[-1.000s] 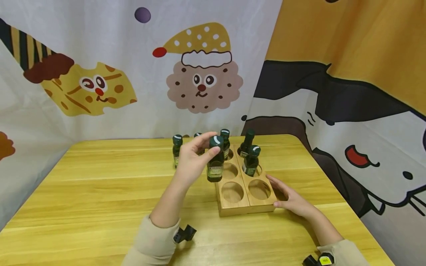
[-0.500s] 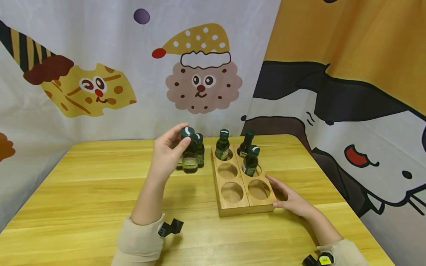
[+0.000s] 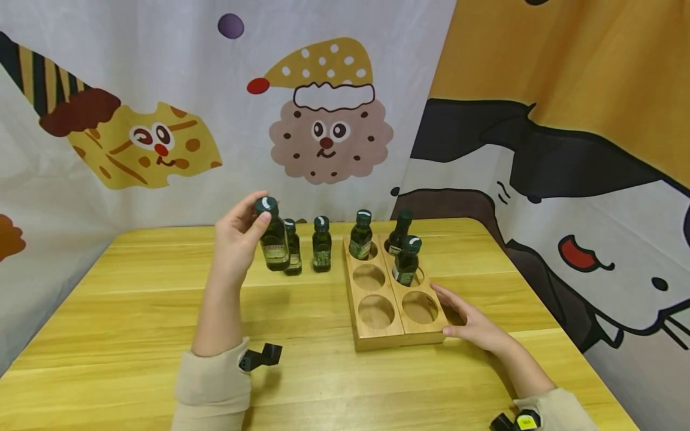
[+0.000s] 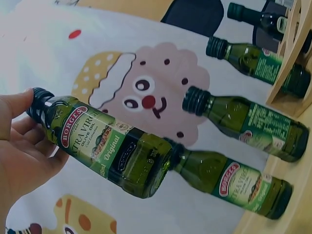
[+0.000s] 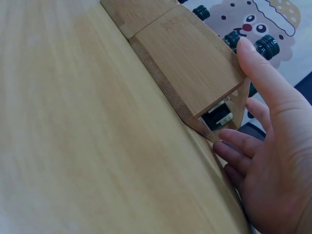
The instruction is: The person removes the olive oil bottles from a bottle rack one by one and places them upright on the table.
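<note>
My left hand [image 3: 232, 239] pinches a green olive oil bottle [image 3: 276, 248] at its dark cap, thumb in front. The bottle hangs tilted above the table's left side; its Borges label shows in the left wrist view. Behind and right of it, two similar bottles stand upright, a nearer one [image 3: 293, 254] partly hidden by the held one and another [image 3: 321, 248] apart from it. My right hand [image 3: 477, 326] rests at the right front corner of a wooden bottle rack [image 3: 385, 342], thumb by the front corner and fingers loosely extended along the side.
Three bottles sit in the rack: one at back left [image 3: 360, 239], a slim dark one [image 3: 399, 234] at back right, and one at middle right [image 3: 406, 267]. The other three round holes hold nothing. A printed curtain [image 3: 178, 60] hangs behind the wooden table [image 3: 135, 311].
My left hand has carried the bottle leftward from over the rack, past the two standing bottles, to their left. My right hand and the rack have stayed put.
</note>
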A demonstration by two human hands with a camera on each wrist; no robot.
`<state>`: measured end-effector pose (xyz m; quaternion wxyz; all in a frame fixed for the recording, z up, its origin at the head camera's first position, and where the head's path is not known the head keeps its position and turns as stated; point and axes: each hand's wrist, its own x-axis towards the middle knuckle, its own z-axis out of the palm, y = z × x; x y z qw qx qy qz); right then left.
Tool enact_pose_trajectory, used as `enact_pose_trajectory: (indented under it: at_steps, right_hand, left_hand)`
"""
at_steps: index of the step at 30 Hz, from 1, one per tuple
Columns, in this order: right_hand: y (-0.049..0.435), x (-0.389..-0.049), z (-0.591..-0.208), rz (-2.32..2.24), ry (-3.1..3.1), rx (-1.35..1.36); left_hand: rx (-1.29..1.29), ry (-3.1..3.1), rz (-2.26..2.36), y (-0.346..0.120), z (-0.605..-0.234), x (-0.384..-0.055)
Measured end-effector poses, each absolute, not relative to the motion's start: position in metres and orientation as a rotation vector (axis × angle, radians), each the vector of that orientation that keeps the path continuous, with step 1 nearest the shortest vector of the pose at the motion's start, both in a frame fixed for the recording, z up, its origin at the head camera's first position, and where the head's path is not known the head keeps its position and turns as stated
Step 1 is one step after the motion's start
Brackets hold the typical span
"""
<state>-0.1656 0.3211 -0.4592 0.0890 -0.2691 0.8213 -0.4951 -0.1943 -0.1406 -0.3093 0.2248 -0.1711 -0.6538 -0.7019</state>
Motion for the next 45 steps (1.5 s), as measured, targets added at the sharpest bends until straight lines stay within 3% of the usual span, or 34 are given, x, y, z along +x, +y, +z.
enact_pose_trajectory:
  at_steps: [24,45]
  right_hand:
    - [0.321,-0.165,-0.459,-1.458,2.464,-0.791]
    - [0.322,-0.166,-0.461,-1.469,2.451,-0.808]
  left_hand:
    - [-0.258,-1.749,-2.017,-0.181,-0.334,-0.225]
    - [-0.232,-1.782,-2.079,-0.189,-0.365,-0.240]
